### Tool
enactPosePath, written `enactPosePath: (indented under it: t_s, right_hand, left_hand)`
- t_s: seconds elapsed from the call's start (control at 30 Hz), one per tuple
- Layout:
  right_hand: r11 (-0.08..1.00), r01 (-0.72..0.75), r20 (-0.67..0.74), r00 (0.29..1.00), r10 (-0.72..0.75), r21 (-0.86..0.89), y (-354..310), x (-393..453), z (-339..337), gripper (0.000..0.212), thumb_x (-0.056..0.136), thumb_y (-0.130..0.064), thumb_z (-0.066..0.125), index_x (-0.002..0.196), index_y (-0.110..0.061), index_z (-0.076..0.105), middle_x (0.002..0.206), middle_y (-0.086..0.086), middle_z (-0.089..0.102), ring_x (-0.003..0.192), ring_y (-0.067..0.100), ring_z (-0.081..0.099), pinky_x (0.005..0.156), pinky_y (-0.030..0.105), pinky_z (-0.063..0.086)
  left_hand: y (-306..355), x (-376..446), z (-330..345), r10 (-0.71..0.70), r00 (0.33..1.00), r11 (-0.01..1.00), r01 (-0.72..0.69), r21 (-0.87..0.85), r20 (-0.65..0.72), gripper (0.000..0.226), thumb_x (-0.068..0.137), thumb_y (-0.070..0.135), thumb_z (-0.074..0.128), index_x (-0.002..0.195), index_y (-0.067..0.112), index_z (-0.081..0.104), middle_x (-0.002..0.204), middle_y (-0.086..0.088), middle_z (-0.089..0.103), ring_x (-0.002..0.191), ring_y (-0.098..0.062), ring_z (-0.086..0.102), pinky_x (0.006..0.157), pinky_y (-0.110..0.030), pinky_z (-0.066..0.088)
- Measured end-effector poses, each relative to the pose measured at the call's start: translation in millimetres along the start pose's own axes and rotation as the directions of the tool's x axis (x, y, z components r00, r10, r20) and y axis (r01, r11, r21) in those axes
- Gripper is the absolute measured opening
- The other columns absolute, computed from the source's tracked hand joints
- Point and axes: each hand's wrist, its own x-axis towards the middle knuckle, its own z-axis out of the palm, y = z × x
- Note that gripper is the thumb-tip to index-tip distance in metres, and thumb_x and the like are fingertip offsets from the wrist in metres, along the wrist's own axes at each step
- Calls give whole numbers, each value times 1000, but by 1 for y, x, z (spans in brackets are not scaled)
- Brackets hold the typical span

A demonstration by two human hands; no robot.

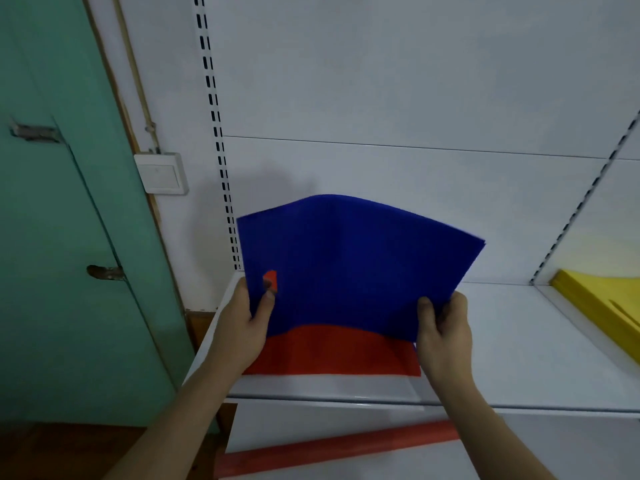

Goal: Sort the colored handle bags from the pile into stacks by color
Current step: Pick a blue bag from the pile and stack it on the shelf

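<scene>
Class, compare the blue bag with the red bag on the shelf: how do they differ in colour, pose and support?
The blue bag is lifted and bowed; the red bag lies flat on the white shelf. The left hand and right hand grip the blue bag; neither grips the red. The blue partly covers the red. Both look like thin flat fabric.

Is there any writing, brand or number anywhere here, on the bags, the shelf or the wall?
None can be read.
Blue bag, held by the left hand and right hand: plain, no print.
Red bag beneath it: plain.
Yellow bags on the right: plain.
Wall switch: no marking visible.
White shelf: no label showing.
</scene>
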Motion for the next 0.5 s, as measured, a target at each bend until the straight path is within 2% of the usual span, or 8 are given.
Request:
enactPosePath:
  t_s: [0.07, 0.17, 0.27, 0.37, 0.43, 0.5]
  right_hand:
    - [997, 0, 41, 999, 3, -72, 4, -4, 3, 9, 106, -27, 51, 114, -30, 49, 99, -7, 66, 86, 20, 65, 74, 46, 53]
    - [986, 5, 57, 998, 4, -165, 8, -5, 2, 12, 104, -16, 50, 102, -28, 50, 91, -5, 64, 81, 24, 64, 72, 46, 53]
    - [988, -9, 16, 1000, 12, -156, -4, -4, -7, 20, 104, -15, 51, 117, -29, 56, 99, -15, 67, 89, 13, 66, 74, 37, 54]
    - [996, -18, -47, 999, 14, -83, -18, -11, -22, 39, 105, -16, 52, 137, -39, 45, 106, -23, 66, 91, 1, 66, 72, 23, 51]
    - [997, 8, -97, 995, -16, -79, -23, -20, -31, 40, 105, -16, 54, 134, -39, 42, 109, -20, 67, 93, 1, 66, 72, 23, 51]
    - [993, 31, -133, 990, -46, -110, -21, -27, -40, 34, 104, -15, 56, 127, -37, 44, 110, -19, 65, 93, 2, 66, 71, 24, 51]
  left_hand:
    - [-1, -1, 3, -4, 999, 1000, 4, 7, 53, 37, 105, 48, 47, 141, 42, 46, 123, 30, 60, 112, 11, 60, 84, -7, 50]
    - [-3, 0, 6, -7, 996, 999, 3, 37, 92, 41, 105, 52, 45, 143, 39, 51, 119, 29, 63, 108, 12, 62, 90, -17, 53]
    - [2, 6, 6, -6, 1000, 1000, 6, 2, 23, 41, 105, 53, 44, 139, 34, 55, 117, 21, 67, 103, 7, 64, 85, -22, 56]
    - [10, 10, 11, 11, 998, 997, -15, -72, -66, 25, 106, 45, 50, 124, 31, 61, 110, 17, 69, 98, 4, 65, 82, -24, 55]
    - [15, 9, 17, 28, 996, 995, -36, -96, -80, 21, 105, 42, 53, 120, 29, 62, 109, 16, 69, 97, 3, 65, 83, -26, 55]
    - [17, 6, 26, 49, 994, 994, -57, -94, -94, 27, 106, 41, 53, 129, 28, 58, 115, 19, 66, 101, 6, 62, 85, -26, 54]
